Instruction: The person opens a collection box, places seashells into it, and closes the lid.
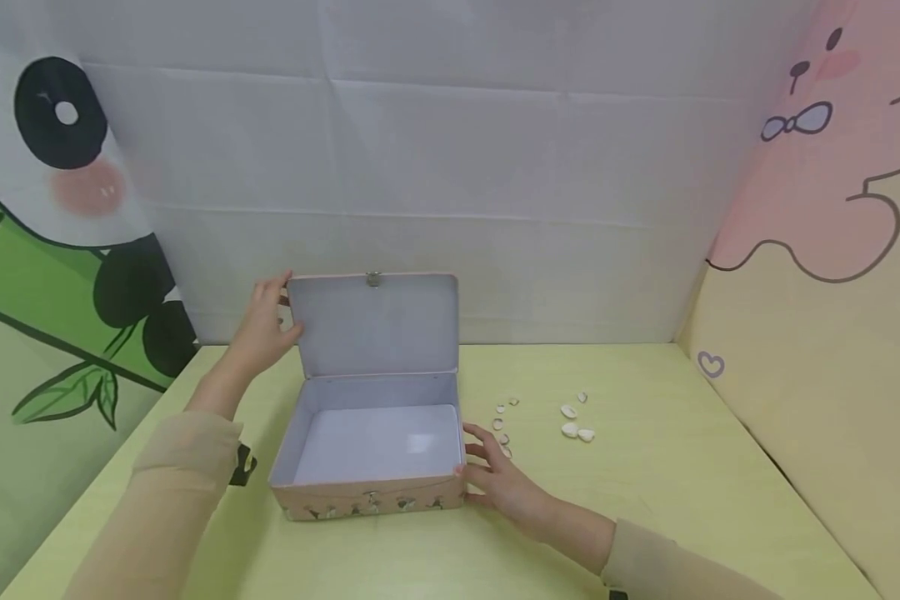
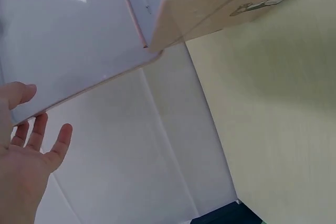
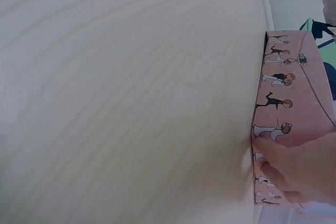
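A pink hinged tin box (image 1: 371, 497) with a metal clasp and small printed figures stands with its lid (image 1: 375, 325) raised. Its pale inside (image 1: 375, 442) holds nothing visible. My left hand (image 1: 265, 329) grips the lid's left edge, and the left wrist view shows the thumb (image 2: 23, 94) on the inner face with fingers at the edge and behind it. At the box's right side, my right hand (image 1: 506, 487) rests its spread fingers against the wall and front corner. Part of that hand is cut off in the right wrist view, beside the printed figures (image 3: 275, 100).
Several small white shell-like pieces (image 1: 570, 429) lie on the yellow wooden table (image 1: 645, 500), right of the box. A small row of them (image 1: 498, 423) is near my right fingers. A white cloth wall (image 1: 435, 150) stands behind, with printed panels on both sides.
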{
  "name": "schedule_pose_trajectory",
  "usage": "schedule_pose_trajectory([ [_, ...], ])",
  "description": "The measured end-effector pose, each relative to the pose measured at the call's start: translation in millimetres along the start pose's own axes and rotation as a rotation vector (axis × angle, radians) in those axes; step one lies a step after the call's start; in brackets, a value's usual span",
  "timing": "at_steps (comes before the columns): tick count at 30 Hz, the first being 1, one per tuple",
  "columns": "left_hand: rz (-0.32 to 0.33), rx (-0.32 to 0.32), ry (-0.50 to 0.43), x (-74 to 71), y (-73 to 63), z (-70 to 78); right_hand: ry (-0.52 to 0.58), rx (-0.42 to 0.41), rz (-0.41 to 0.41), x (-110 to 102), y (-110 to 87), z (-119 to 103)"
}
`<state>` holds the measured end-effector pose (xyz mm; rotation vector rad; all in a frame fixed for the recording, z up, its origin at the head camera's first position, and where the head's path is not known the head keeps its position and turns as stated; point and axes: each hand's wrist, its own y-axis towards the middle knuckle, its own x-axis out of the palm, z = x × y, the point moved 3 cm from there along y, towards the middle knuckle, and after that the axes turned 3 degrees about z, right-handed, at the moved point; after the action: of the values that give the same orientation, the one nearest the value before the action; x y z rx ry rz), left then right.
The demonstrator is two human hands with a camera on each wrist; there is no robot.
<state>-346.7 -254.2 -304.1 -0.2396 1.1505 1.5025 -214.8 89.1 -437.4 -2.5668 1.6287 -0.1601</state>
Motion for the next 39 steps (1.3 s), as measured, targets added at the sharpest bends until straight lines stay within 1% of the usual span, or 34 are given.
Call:
schedule_pose_trajectory([
  [4, 0.038, 0.006, -0.09, 4.0, -0.7, -10.3, -0.001, -0.004, -0.004, -1.3, 0.8, 1.0],
  [6, 0.041, -0.004, -0.112, 5.2, -2.1, -15.5, -0.002, -0.003, -0.002, -1.7, 1.4, 1.6],
  [7, 0.034, -0.022, -0.122, 5.7, -3.0, -18.2, -0.003, -0.003, -0.001, -1.9, 1.6, 2.0],
  [12, -0.078, -0.149, -0.165, 9.1, -6.9, -31.3, -0.003, -0.001, 0.005, -1.8, 1.6, 2.3],
  [14, -0.112, -0.175, -0.18, 10.7, -7.7, -33.7, 0.001, 0.001, 0.009, -1.6, 1.5, 2.4],
  [15, -0.118, -0.177, -0.182, 11.6, -7.7, -34.5, 0.0, 0.002, 0.011, -1.6, 1.3, 2.5],
  [19, -0.11, -0.162, -0.201, 15.8, -8.5, -35.5, -0.004, 0.002, 0.016, -1.3, 0.9, 3.2],
  [22, -0.103, -0.168, -0.209, 19.5, -10.7, -36.0, -0.002, 0.002, 0.019, -0.7, 0.3, 3.4],
  [26, -0.111, -0.171, -0.215, 23.8, -13.8, -36.8, -0.002, 0.003, 0.027, 0.3, -0.9, 3.5],
  [30, -0.147, -0.179, -0.256, 28.4, -16.9, -41.4, -0.013, 0.006, 0.034, 0.7, -1.7, 4.1],
  [36, -0.253, -0.24, -0.344, 37.3, -23.7, -51.7, -0.024, 0.005, 0.042, 0.3, -1.0, 4.6],
  [39, -0.277, -0.242, -0.35, 40.6, -26.8, -52.9, -0.015, -0.001, 0.038, 0.2, -1.1, 4.6],
])
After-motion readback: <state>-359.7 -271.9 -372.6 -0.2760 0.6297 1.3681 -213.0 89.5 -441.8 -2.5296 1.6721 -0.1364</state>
